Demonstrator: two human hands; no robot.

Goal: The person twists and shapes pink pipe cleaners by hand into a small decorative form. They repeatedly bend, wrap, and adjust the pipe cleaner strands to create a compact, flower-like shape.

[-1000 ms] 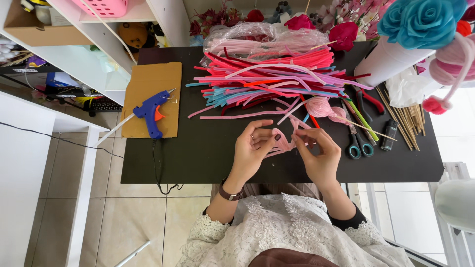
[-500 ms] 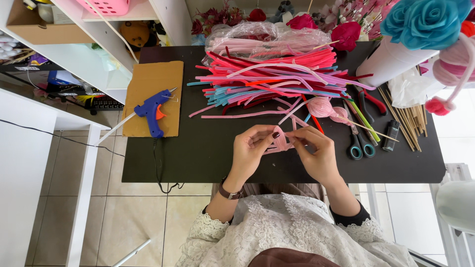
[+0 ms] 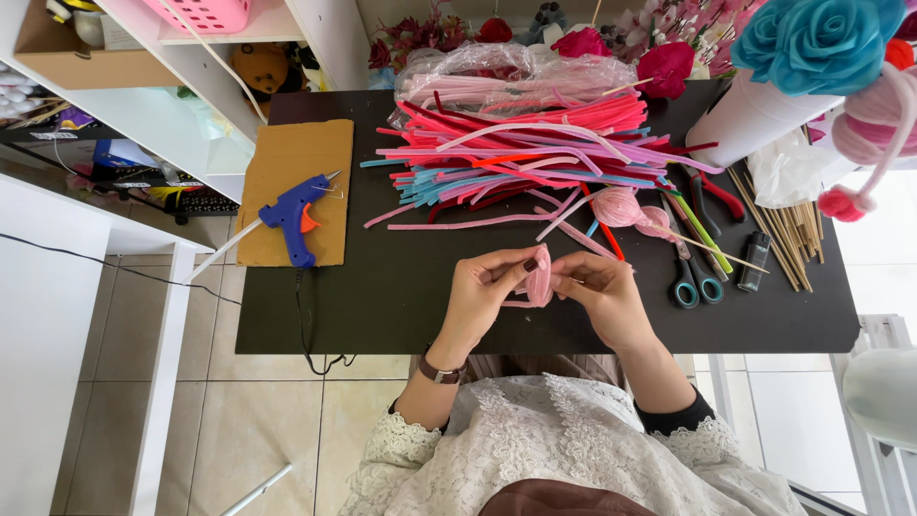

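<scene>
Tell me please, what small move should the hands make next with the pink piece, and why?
Probably one more bend of the pink pipe cleaner. The left hand and right hand both pinch it above the black table; it looks only partly looped, with a loose end hanging below.

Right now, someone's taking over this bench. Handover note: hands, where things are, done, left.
Left hand and right hand: both pinch one pink pipe-cleaner loop above the black table.
Loose pipe-cleaner pile lies behind the hands; two wound pink pieces on its right edge.
Blue glue gun rests on cardboard, left; scissors right.
Done: loop partly shaped.
Left: loop not yet set down or glued.
</scene>
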